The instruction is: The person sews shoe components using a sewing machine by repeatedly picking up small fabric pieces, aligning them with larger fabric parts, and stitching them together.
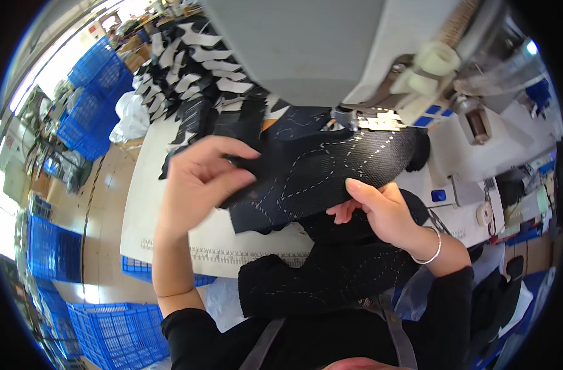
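A black textured fabric panel with white dashed stitch lines lies across the white sewing table, its far edge by the sewing machine's needle area. My right hand pinches the panel's near edge, thumb on top and fingers curled below. At the panel's left end is my left hand, slightly blurred, its thumb and forefinger apart with dark cloth behind the gap. Another black piece with similar stitching hangs over the near table edge onto my lap.
A grey machine head overhangs the far side. Piled black and white cut pieces cover the far left of the table. A ruler strip follows the near edge. Blue crates stand on the floor at left.
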A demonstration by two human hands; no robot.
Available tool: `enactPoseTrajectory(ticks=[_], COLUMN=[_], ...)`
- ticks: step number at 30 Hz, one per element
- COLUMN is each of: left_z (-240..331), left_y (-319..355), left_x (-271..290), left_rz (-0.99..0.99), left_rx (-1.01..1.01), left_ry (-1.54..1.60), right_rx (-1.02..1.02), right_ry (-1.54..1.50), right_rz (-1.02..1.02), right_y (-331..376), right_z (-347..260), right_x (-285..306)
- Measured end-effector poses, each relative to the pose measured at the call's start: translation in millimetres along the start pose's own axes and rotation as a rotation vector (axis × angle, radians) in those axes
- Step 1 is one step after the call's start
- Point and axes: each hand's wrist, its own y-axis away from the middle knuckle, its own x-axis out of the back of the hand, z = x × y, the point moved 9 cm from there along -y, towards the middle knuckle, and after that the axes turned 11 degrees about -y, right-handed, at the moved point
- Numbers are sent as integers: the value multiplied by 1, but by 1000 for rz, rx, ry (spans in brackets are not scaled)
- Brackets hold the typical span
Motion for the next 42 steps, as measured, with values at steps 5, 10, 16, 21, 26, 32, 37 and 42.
enactPoseTrajectory(ticks=[5,10,16,21,26,32,37,42], left_z=[30,43,47,47,49,48,66,28], left_y=[-7,-5,2,2,3,6,-5,-52], left_x=[-78,-96,-99,-100,-103,-104,-88,-84], left_rz=[-192,12,83,81,112,133,313,-116], left_rx=[-210,-465,-538,-569,-627,-630,-555,-165], left_ry=[-73,-273,-385,-402,-434,-465,-917,-516], right_rx=[23,230,182,186,158,67,18,11], right_ry=[27,257,254,217,227,185,275,185], right_rz=[7,-57,-6,-14,-9,47,78,85], right_y=[12,26,25,25,24,21,21,23], right_z=[-2,-17,-14,-15,-13,-17,-17,-13], right_x=[16,-2,7,5,8,9,11,16])
